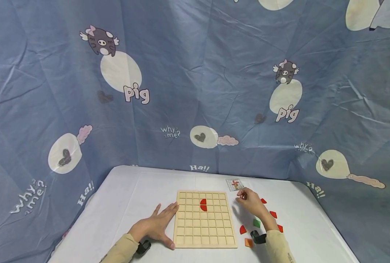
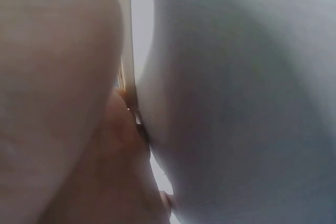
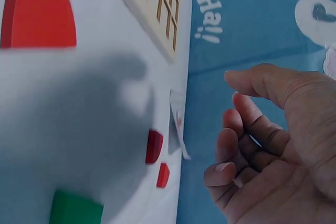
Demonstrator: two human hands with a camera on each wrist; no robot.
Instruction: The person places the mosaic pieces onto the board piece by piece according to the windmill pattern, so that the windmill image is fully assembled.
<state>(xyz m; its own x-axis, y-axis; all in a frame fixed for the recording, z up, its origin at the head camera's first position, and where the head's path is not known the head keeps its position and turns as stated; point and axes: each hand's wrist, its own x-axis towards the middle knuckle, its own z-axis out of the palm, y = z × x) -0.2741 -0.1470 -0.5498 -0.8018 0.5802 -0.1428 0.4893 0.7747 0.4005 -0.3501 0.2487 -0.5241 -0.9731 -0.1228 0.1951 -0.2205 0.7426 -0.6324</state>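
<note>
A square wooden grid board lies on the white table, with two red quarter-round pieces one above the other in its upper middle. My left hand is spread at the board's left side, fingertips and thumb right at the edge. In the left wrist view, blurred fingers stand close beside the board's edge. My right hand hovers right of the board, close to a small pattern card. Its fingers bend loosely with nothing between thumb and fingertips, as the right wrist view shows.
Right of the board lie a green square, an orange square, a red quarter-round piece and several more red pieces, partly beneath the right arm. A blue printed curtain hangs behind the table.
</note>
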